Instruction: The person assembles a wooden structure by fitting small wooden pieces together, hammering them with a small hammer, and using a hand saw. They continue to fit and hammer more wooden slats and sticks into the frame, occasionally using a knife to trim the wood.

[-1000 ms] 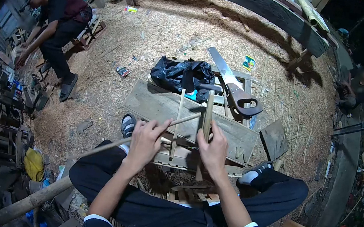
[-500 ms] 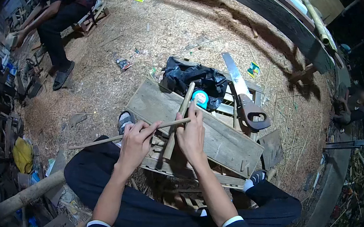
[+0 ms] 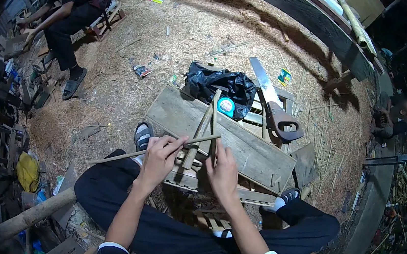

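My left hand (image 3: 160, 158) is closed around a thin wooden stick (image 3: 117, 158), which slants from over my left knee up to the right. The stick's far end reaches just above my right hand (image 3: 223, 173). Fingers of that hand are closed on the lower end of a second narrow, stick-like piece (image 3: 215, 123) pointing away from me; its exact kind I cannot tell. Beside it, a thicker wooden piece (image 3: 192, 154) lies across the near edge of a grey plank (image 3: 256, 157). A blue tape measure (image 3: 226, 107) sits just beyond the plank.
A black plastic bag (image 3: 207, 81) and a handsaw (image 3: 282, 124) lie on a slatted stand behind the plank. Wood shavings cover the ground. One person (image 3: 78, 2) sits at the left, another (image 3: 395, 119) at the far right. A thick pole (image 3: 35, 215) juts in at lower left.
My right hand has drawn back towards me and now grips the narrow piece, which stands apart from the thicker one. The thin stick in my left hand has shifted slightly right.
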### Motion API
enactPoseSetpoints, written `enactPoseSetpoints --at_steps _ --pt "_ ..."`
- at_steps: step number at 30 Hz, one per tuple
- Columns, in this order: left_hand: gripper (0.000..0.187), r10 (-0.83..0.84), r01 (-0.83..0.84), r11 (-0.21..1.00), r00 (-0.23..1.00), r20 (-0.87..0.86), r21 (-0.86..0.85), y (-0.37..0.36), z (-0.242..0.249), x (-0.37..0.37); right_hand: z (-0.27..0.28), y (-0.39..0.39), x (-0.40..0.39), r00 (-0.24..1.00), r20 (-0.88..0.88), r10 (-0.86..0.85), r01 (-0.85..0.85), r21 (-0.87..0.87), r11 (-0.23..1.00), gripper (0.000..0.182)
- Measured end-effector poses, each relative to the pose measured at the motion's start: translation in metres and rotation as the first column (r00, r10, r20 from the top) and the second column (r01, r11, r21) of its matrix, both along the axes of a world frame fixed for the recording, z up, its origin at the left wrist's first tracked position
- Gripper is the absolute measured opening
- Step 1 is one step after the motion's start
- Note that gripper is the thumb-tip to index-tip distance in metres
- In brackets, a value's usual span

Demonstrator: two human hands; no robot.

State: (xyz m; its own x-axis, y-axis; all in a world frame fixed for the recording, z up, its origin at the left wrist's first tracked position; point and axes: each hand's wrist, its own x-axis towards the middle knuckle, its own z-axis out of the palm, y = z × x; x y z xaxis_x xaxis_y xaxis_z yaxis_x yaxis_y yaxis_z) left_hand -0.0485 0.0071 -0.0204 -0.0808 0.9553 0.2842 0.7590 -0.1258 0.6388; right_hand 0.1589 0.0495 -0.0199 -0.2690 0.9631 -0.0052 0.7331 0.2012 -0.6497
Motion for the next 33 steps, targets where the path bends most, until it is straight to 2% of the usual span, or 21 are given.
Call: enactPoseSetpoints --at_steps 1,3,4,6,7,8,10,12,14,15,16,18,20,22,24,26,27,30,32,33 --pt "0.036 -0.020 0.020 1.000 1.000 0.020 0.018 -0.001 0.004 0.003 -0.001 0.003 0.001 1.000 -0.004 -0.003 0.003 0.003 1.000 0.061" --pt "0.036 -0.038 0.036 0.998 0.998 0.043 0.047 -0.002 0.007 0.006 -0.009 0.011 0.004 0.981 -0.181 -0.071 0.072 -0.003 0.997 0.052" --pt "0.036 -0.039 0.037 0.998 0.998 0.041 0.049 -0.002 0.007 0.005 -0.014 0.015 0.004 0.981 -0.183 -0.072 0.073 -0.001 0.997 0.052" --pt "0.039 -0.039 0.037 0.997 0.999 0.021 0.063 -0.001 0.008 0.005 -0.018 0.027 0.004 0.951 -0.288 -0.114 0.144 0.084 0.986 0.043" --pt "0.039 -0.039 0.038 0.997 0.999 0.019 0.065 0.000 0.008 0.005 -0.007 0.037 0.001 0.938 -0.311 -0.154 0.137 -0.076 0.988 0.041" --pt "0.040 -0.036 0.036 0.997 0.999 -0.001 0.073 0.001 0.007 0.005 -0.008 0.045 0.000 0.937 -0.314 -0.155 0.138 -0.076 0.987 0.041" --pt "0.040 -0.037 0.039 0.996 0.999 -0.031 0.079 0.002 0.007 0.004 -0.006 0.056 -0.002 0.931 -0.364 0.018 0.019 0.097 0.995 0.043" --pt "0.040 -0.008 0.014 0.996 0.998 -0.061 0.087 0.004 0.006 0.005 -0.005 0.047 0.009 0.937 -0.346 0.047 -0.019 0.083 0.996 0.042" --pt "0.041 -0.002 0.011 0.995 0.996 -0.089 0.100 0.007 0.010 0.007 -0.012 0.029 0.028 0.963 -0.231 0.137 -0.063 0.299 0.952 0.039" --pt "0.042 -0.006 0.021 0.991 0.993 -0.115 0.132 0.008 0.012 0.011 -0.004 0.017 0.038 0.946 -0.308 0.103 -0.050 0.173 0.984 0.036" --pt "0.043 -0.012 0.035 0.986 0.990 -0.142 0.160 0.009 0.015 0.015 -0.003 0.007 0.049 0.947 -0.304 0.099 -0.048 0.172 0.984 0.036" --pt "0.045 -0.034 0.069 0.980 0.982 -0.183 0.186 0.013 0.022 0.030 0.001 -0.010 0.070 0.928 -0.368 -0.058 0.075 0.032 0.997 0.035" --pt "0.047 -0.075 0.124 0.970 0.971 -0.229 0.210 0.021 0.034 0.051 0.011 -0.016 0.092 0.926 -0.361 -0.108 0.123 0.019 0.992 0.034" --pt "0.047 -0.130 0.170 0.976 0.957 -0.258 0.138 0.029 0.047 0.078 0.015 -0.016 0.118 0.948 -0.303 -0.095 0.152 0.168 0.974 0.032" --pt "0.045 -0.161 0.214 0.961 0.949 -0.270 0.178 0.034 0.044 0.109 0.017 -0.017 0.143 0.932 -0.318 -0.171 0.230 0.156 0.961 0.031" --pt "0.042 -0.228 0.242 0.970 0.931 -0.284 0.016 0.029 0.038 0.139 0.018 -0.016 0.165 0.900 -0.342 -0.272 0.332 0.129 0.934 0.029" --pt "0.039 -0.247 0.260 0.965 0.928 -0.279 0.012 0.026 0.031 0.151 0.012 -0.015 0.176 0.900 -0.356 -0.252 0.338 0.204 0.919 0.027" --pt "0.040 -0.284 0.279 0.959 0.933 -0.222 -0.053 0.006 0.007 0.180 -0.002 -0.023 0.194 0.896 -0.334 -0.291 0.375 0.224 0.899 0.027" --pt "0.038 -0.291 0.286 0.957 0.939 -0.182 -0.054 -0.004 -0.006 0.192 -0.010 -0.028 0.202 0.899 -0.279 -0.337 0.387 0.149 0.910 0.029" --pt "0.036 -0.255 0.249 0.967 0.952 -0.169 -0.057 -0.008 -0.010 0.196 -0.011 -0.030 0.202 0.946 -0.150 -0.288 0.319 0.259 0.912 0.031"
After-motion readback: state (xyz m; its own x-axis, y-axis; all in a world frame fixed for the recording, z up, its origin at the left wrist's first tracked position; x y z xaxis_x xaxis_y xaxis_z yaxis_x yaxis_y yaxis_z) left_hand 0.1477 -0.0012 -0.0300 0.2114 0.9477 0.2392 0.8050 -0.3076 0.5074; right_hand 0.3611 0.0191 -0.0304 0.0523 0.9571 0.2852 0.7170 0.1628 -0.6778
